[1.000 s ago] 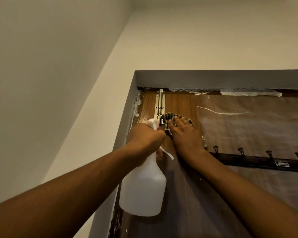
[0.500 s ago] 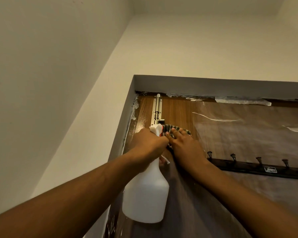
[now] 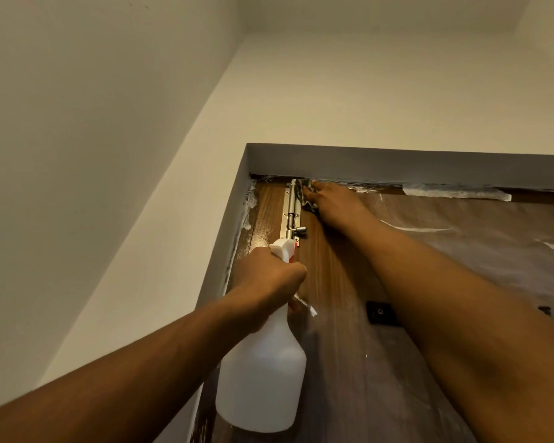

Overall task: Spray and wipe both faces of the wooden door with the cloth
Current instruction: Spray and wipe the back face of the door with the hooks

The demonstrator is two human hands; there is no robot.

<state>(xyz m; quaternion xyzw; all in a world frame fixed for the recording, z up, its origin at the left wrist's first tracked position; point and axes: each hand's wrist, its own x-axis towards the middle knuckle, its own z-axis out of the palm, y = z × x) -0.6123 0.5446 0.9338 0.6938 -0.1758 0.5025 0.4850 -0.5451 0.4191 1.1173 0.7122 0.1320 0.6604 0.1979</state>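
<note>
My right hand has climbed from beside the bottle to the top edge of the wooden door, upper centre of the frame; its fingers lie flat, pressing the striped cloth to the wood just right of the metal bolt, under the grey door frame; my left hand stays clenched round the neck of the white spray bottle, lower centre; I judge the wiping has reached this face's top strip, with most of the door left to do.
</note>
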